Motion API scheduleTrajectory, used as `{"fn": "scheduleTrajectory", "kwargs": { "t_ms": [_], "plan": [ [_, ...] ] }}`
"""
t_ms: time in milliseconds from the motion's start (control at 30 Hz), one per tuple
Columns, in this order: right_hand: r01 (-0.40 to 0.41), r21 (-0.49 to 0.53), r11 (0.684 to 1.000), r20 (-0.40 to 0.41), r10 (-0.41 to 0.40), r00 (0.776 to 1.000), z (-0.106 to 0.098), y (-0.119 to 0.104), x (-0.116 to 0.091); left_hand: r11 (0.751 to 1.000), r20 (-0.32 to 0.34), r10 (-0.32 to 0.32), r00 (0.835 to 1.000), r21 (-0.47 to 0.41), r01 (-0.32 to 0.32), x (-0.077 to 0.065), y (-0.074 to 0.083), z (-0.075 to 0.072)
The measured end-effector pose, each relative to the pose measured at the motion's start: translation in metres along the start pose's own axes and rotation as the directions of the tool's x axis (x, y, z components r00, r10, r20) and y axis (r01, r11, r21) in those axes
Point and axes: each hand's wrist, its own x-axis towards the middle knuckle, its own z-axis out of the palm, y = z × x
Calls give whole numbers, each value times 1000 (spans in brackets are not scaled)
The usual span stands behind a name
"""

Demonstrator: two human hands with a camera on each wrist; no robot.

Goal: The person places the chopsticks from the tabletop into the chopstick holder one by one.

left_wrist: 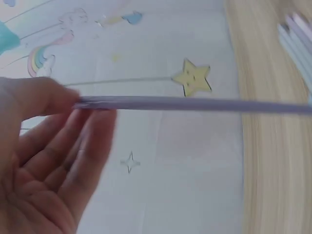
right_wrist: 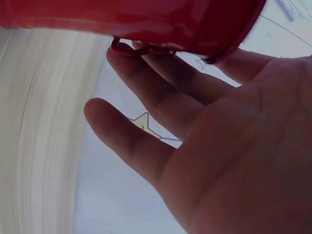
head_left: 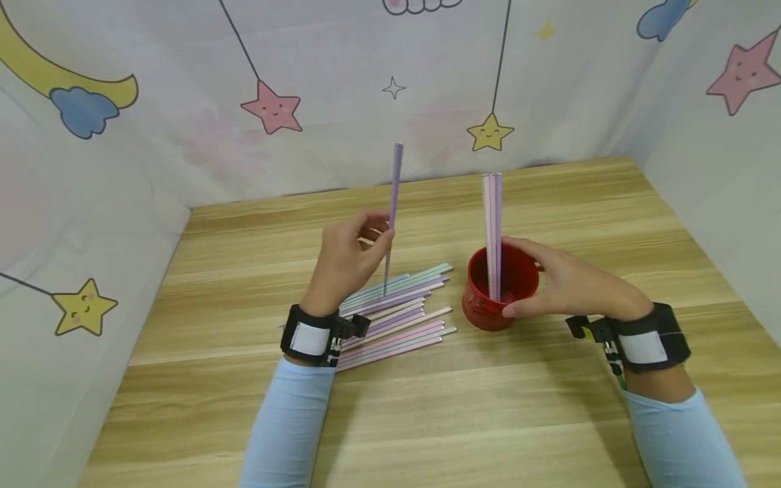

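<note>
In the head view my left hand (head_left: 360,247) pinches a purple chopstick (head_left: 395,183) between thumb and fingertips. The chopstick stands nearly upright, its thin end pointing down over a spread of pastel chopsticks (head_left: 390,325) on the table. The left wrist view shows the same purple chopstick (left_wrist: 185,104) at the fingertips. My right hand (head_left: 567,281) holds a red cup (head_left: 488,318) from its right side, thumb at the near rim and fingers at the far rim. A small red handle (right_wrist: 141,50) meets the fingers in the right wrist view. Several chopsticks (head_left: 493,224) in white, pink and purple stand upright inside the cup.
The wooden table (head_left: 427,420) runs back to a pale curtain (head_left: 342,135) printed with stars, clouds and a moon. More curtain hangs along the left and right sides. The loose chopsticks lie left of the cup, roughly side by side and slanting.
</note>
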Motion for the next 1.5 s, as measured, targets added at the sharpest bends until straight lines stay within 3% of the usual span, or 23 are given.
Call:
{"fn": "scheduleTrajectory", "kwargs": {
  "t_ms": [67,133,267,400,533,600,1067,1233,1500],
  "plan": [
    [-11,11,1000,5,11,1000,-3,0,-3,992,-75,7,997,-129,-17,1,6,4],
    [-15,9,1000,7,15,1000,-5,1,-6,965,-143,3,990,-260,-41,2,11,9],
    [-2,-29,1000,3,2,1000,-8,2,-8,870,-242,-27,970,-484,-97,6,22,20],
    [-1,-44,999,-3,1,1000,-8,2,-8,800,-291,-28,956,-581,-153,10,32,37],
    [-11,-51,999,-6,11,1000,-7,2,-7,780,-285,-8,959,-602,-172,11,39,54],
    [-6,-54,999,-8,6,1000,-6,1,-6,781,-268,-4,963,-603,-165,10,40,62],
    [4,-77,997,-4,-4,1000,-6,0,-3,870,-122,-26,992,-492,-38,4,27,101],
    [1,-81,997,0,-1,1000,-4,-1,-3,902,-71,-80,994,-430,42,1,18,112],
    [2,-70,998,0,-2,1000,-3,1,-1,929,40,-111,993,-350,118,0,16,118]
  ]
}}
